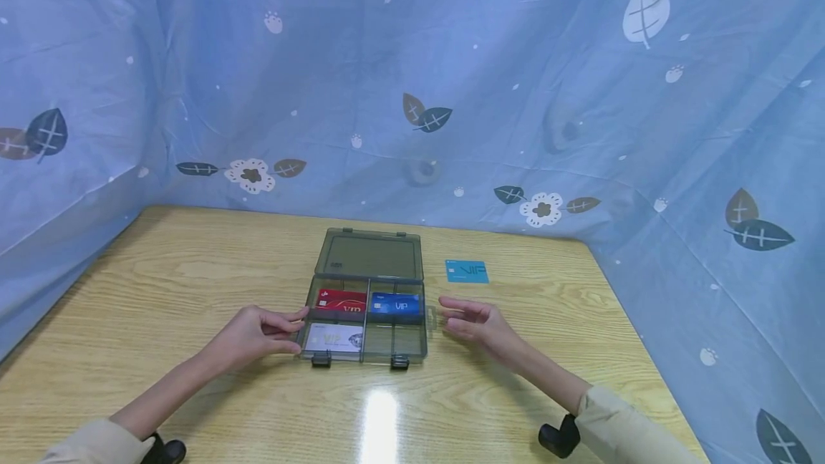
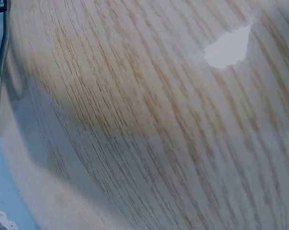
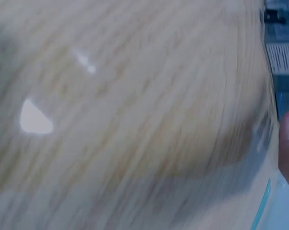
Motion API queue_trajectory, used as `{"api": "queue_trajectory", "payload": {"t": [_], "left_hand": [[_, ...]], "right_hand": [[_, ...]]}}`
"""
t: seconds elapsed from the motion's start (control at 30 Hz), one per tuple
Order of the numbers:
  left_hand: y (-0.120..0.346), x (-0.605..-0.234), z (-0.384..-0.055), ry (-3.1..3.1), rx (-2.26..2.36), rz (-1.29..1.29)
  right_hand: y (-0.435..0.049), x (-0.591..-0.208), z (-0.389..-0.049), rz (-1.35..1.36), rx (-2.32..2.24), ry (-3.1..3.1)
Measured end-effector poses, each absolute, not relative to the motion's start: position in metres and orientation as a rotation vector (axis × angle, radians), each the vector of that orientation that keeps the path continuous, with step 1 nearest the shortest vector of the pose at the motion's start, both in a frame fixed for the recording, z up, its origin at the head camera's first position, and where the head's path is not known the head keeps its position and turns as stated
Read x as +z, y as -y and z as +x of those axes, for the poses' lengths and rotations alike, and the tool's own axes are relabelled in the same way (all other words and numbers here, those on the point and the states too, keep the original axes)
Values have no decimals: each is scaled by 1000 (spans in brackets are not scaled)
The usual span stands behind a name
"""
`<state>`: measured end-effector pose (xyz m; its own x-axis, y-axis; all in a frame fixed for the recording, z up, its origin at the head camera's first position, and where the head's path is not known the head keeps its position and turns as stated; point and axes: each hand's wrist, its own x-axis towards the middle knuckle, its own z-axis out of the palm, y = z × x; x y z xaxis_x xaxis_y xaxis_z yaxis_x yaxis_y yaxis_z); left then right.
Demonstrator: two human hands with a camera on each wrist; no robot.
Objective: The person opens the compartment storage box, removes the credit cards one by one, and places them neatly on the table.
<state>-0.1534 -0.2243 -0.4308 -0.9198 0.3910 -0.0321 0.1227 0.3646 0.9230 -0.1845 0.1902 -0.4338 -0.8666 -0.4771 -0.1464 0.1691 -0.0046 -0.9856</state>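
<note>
A dark translucent box (image 1: 407, 339) with dividers sits on the table in the head view, its lid (image 1: 374, 253) tipped back away from me. Inside lie a red VIP card (image 1: 340, 300) at the back left, a blue VIP card (image 1: 396, 303) at the back right and a white VIP card (image 1: 333, 337) at the front left. The fingertips of my left hand (image 1: 258, 335) are at the box's left side. To the right of the box, my right hand (image 1: 480, 324) has loosely extended fingers close to a clear tab (image 1: 431, 318) on its side.
A teal VIP card (image 1: 467, 271) lies on the wooden table (image 1: 213, 263), beyond my right hand. Two dark latches (image 1: 399, 361) stick out at the box's front edge. A blue leaf-patterned cloth (image 1: 361, 77) hangs around the table's back and sides.
</note>
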Motion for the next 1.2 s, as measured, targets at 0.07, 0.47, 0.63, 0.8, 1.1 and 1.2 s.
{"api": "queue_trajectory", "payload": {"t": [0.07, 0.47, 0.63, 0.8, 1.1, 1.2], "left_hand": [[225, -431, -154, -2382, 1579, 456], [222, -431, -154, -2382, 1583, 450], [222, -430, -155, -2382, 1578, 448], [223, -430, -155, -2387, 1568, 456], [223, -430, -153, -2390, 1566, 444], [223, -430, -154, -2398, 1565, 448]], "right_hand": [[-186, -433, -182, -317, -1924, -1805], [-163, -433, -181, -273, -1923, -1841], [-153, -430, -183, -196, -1926, -1911], [-144, -426, -186, -143, -1851, -2071], [-131, -420, -195, -344, -1551, -2482], [-129, -417, -197, -373, -1478, -2557]]}}
